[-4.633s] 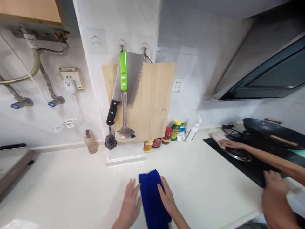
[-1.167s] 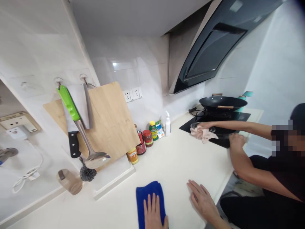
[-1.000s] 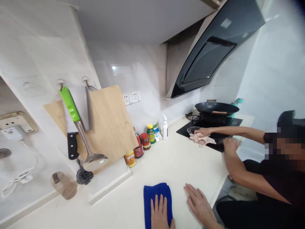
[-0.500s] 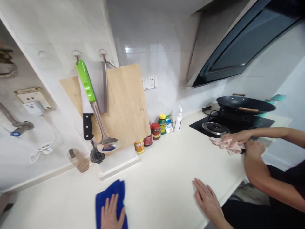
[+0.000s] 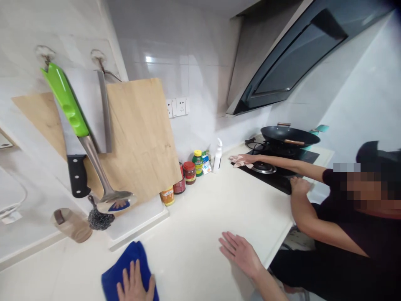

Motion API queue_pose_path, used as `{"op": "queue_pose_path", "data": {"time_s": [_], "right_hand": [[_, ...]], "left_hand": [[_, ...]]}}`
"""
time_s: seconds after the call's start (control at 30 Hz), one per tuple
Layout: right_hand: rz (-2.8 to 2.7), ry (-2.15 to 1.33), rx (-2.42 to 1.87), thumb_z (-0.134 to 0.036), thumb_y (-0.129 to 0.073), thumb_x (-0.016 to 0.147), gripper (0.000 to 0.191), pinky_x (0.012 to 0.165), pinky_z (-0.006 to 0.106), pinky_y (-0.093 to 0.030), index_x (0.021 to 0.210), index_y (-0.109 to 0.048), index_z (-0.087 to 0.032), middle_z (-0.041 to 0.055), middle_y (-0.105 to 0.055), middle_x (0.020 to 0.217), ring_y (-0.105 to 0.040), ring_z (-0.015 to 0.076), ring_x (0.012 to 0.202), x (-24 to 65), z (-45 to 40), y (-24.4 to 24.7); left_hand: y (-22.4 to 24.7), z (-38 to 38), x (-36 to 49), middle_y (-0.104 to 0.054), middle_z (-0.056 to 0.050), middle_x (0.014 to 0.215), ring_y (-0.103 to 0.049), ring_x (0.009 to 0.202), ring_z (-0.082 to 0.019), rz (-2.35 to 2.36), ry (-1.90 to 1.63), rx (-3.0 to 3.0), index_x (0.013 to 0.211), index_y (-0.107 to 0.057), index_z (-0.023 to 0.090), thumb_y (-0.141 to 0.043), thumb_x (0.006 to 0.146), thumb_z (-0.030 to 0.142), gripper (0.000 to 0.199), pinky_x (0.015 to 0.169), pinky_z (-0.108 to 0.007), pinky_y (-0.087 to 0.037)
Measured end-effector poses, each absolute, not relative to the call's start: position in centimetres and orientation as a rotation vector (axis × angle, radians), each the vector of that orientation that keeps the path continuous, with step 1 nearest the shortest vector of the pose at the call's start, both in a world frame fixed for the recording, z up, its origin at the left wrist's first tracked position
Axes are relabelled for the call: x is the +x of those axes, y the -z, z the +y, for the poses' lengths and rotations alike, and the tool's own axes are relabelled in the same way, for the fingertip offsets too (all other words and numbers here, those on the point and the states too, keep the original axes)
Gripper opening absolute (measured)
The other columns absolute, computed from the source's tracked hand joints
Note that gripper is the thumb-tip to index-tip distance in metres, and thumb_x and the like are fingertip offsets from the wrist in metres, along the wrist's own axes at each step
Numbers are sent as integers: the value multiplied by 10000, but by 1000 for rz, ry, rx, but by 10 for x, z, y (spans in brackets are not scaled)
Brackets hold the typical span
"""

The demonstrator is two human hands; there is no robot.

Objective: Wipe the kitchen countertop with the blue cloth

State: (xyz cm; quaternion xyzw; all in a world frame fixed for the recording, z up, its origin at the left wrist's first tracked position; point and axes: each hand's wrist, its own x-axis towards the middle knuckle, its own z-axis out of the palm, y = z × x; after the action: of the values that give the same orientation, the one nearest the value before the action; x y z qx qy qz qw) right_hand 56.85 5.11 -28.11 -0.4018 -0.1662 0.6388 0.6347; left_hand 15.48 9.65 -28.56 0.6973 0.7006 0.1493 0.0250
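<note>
Your left hand point(image 5: 134, 288), fingers spread flat rather than curled around anything; one folded-looking, deep-blue fabric cloth point(image 5: 134, 251) directly beneath that palm, presumably pinned to the glossy white countertop point(image 5: 184, 246); your right hand point(image 5: 242, 254), well rightward, open, holding nothing.

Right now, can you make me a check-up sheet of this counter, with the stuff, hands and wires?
Surface: pale, shiny counter; small stains can't be judged.
Things in use: blue cloth under the left hand.
Clutter: red-lidded jar, yellow-capped bottle and white spray bottle by the wall.
Hands: left hand rests on the cloth, fingers spread; right hand open, holding nothing.
Cables: black cable near the wok; white cord far left, partly out of view.
Surroundings: another person's hand on a pink cloth at the cooktop; cutting board and ladle hanging.
</note>
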Motion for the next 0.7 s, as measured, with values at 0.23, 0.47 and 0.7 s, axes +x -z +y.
{"op": "queue_pose_path", "data": {"time_s": [0.23, 0.47, 0.7], "right_hand": [[-363, -1626, -783, -557, -541, 884, 513, 1184, 512, -351, 1242, -646, -204, 119, -571, 1428, -498, 279, 1357, 544, 73, 265], [-329, -1700, -747, -570, -581, 866, 482, 1160, 531, -370, 1249, -647, -286, 41, -498, 1508, -487, 294, 1364, 515, 71, 270], [-633, -1561, -914, -623, -532, 895, 554, 1120, 555, -409, 1316, -615, -272, 87, -527, 1477, -534, 317, 1314, 509, 71, 266]], "left_hand": [[327, 103, 258, -476, -101, 1551, -251, 1521, -330, 1874, -627, 2480, 1521, -369, 200, -456, 891, 350, 653, 1246, -590, -203], [344, 88, 292, -350, -67, 1623, -245, 1525, -324, 1571, -652, 2609, 1560, -239, 255, -525, 860, 329, 759, 1245, -592, -228], [348, 90, 291, -294, -46, 1644, -224, 1532, -321, 1571, -650, 2636, 1567, -188, 267, -514, 870, 317, 771, 1250, -590, -224]]}}
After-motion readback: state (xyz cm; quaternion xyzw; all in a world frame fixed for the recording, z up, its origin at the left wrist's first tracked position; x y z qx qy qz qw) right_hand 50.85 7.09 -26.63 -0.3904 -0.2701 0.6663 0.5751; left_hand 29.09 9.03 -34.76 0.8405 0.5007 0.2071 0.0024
